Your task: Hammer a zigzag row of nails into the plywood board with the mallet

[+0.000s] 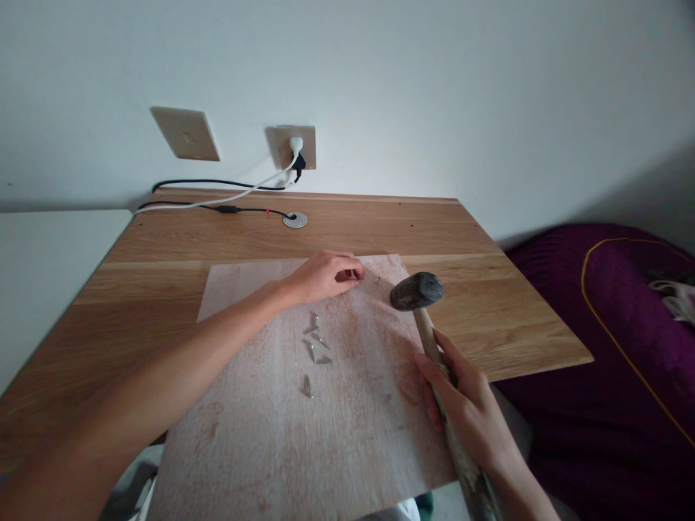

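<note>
My right hand (461,398) is wrapped around the wooden handle of a mallet (417,291). Its thick black head is raised over the far right part of a pale, whitewashed wooden board (260,434). Near the board's far edge, my left hand (329,277) is closed, with thumb and fingertips brought together; what they hold, if anything, is too small to make out. A tiny nail-like piece (378,279) shows on the board just right of those fingertips. Several small shiny, partly clear pieces (318,347) lie scattered mid-board, with one (308,386) closer to me.
The board rests on a wood-grain desk (521,304) against a white wall. White and black cables (228,199) run to a wall socket (304,148); a black one enters a round grommet (295,220). Purple fabric with yellow piping (624,325) is at right. A white panel (48,268) borders the left.
</note>
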### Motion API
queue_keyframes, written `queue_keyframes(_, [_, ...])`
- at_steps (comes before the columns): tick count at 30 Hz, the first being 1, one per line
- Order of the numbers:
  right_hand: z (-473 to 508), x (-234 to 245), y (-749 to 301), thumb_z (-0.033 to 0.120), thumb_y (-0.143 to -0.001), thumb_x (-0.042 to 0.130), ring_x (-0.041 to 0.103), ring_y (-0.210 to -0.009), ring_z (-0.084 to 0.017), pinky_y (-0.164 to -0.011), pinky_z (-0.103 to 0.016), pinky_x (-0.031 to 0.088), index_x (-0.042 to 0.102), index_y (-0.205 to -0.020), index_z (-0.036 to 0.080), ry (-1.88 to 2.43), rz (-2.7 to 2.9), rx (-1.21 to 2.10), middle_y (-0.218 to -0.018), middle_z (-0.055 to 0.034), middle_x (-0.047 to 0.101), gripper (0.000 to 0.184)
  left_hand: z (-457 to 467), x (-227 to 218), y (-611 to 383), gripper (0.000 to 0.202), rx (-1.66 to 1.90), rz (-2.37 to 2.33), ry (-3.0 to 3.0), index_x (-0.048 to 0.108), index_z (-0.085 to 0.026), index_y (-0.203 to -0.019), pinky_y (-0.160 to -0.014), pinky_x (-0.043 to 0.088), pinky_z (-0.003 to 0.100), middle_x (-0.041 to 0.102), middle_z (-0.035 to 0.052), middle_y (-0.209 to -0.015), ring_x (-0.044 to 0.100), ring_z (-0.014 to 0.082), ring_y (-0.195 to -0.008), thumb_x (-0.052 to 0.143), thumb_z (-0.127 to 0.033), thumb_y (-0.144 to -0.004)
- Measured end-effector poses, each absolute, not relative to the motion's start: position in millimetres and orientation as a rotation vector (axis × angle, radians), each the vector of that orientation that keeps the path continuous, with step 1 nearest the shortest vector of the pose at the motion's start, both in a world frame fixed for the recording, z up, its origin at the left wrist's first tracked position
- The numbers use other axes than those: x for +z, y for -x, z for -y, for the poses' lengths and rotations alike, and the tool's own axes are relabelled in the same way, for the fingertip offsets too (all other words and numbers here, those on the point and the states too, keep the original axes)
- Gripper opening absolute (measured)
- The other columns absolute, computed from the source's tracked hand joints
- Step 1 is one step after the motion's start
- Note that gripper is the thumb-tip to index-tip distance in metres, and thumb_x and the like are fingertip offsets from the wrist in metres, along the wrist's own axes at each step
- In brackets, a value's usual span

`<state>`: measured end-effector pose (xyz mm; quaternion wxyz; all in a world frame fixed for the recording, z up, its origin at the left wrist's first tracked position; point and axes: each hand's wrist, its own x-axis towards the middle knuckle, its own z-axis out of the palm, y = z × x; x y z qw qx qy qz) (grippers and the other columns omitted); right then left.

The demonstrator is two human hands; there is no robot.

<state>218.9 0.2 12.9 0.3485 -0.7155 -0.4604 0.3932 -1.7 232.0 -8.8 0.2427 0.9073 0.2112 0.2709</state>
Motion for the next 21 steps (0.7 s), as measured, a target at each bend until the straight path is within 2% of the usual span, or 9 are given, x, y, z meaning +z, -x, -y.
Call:
queue_keyframes(13, [-0.5, 17.2, -216.6, 0.073, -0.095, 0.061, 0.048, -0.037, -0.017, -0.044, -0.030, 0.040, 0.060, -0.140, 0.010, 1.875, 1.184, 1.025, -0.042, 0.0079, 0.056, 0.078, -230.2, -10.5, -0.7, 0.019, 0.745, -0.551, -2.364, 0.079, -0.021, -0.097, -0.087, 0.054, 0.030, 0.083, 0.0041, -0.102, 0.075, 0.0169, -0.090, 0.065, -0.009, -0.092])
queue_keyframes(21, [-1.8, 18.1, -215.9, 0.075, -0.093, 0.060, 0.047, -0.037, -0.017, -0.043, -0.030, 0.039, 0.058, -0.143, 0.006, 1.894, 1.177, 1.024, -0.041, 0.0077, 0.055, 0.086, -230.7, -8.6, -1.0, 0.012, 0.743, -0.584, -2.362, 0.077, -0.020, -0.093, -0.084, 0.053, 0.031, 0.078, 0.0046, -0.097, 0.071, 0.0175, -0.088, 0.068, -0.012, -0.092])
